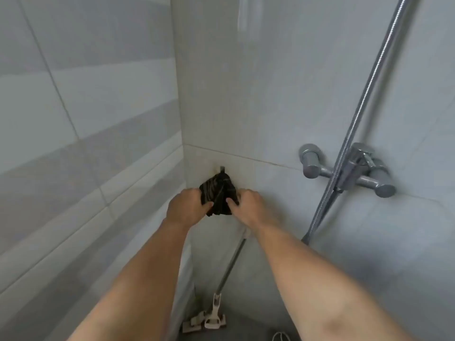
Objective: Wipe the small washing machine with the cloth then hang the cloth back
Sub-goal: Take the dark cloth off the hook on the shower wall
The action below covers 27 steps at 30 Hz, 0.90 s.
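Cloth [219, 193] gripped at a wall hook [222, 169].
Left hand [187, 207] and right hand [248, 206] each pinched a side, fingers closed on the dark fabric.

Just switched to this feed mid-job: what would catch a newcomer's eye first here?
Both hands meet at the centre of the view, the left hand and right hand gripping a dark striped cloth that hangs from a wall hook. To the right, a chrome shower mixer juts from the tiled wall; below, a mop leans in the corner.
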Motion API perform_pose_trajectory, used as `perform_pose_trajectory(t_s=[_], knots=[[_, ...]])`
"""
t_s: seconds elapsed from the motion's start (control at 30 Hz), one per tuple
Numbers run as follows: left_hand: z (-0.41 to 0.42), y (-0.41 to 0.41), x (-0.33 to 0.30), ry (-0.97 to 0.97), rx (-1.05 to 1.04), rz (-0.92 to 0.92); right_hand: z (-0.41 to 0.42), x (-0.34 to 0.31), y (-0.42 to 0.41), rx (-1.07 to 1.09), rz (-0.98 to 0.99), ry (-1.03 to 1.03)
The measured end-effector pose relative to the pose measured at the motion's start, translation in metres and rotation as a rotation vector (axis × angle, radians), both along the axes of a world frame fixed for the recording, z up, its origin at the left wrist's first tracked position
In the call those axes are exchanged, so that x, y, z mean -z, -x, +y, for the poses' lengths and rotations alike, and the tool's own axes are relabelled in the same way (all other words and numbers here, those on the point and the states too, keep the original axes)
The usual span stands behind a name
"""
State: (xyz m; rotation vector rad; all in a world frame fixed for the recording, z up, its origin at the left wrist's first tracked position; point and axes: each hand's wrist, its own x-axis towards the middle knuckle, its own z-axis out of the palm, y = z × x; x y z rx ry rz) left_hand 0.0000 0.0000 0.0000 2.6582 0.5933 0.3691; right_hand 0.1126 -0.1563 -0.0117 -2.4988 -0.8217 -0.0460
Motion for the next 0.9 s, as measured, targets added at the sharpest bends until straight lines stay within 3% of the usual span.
perform_pose_trajectory(t_s=[0.27,0.5,0.9], knots=[[0.032,-0.058,0.019,0.092,-0.010,-0.028,0.039,0.011,-0.024,0.069,-0.019,-0.037],[0.037,-0.084,0.028,0.288,-0.022,-0.040,0.049,0.025,-0.032,0.085,-0.013,-0.039],[0.012,-0.052,-0.007,0.536,0.002,-0.039,0.019,0.001,-0.012,0.066,-0.012,-0.263]])
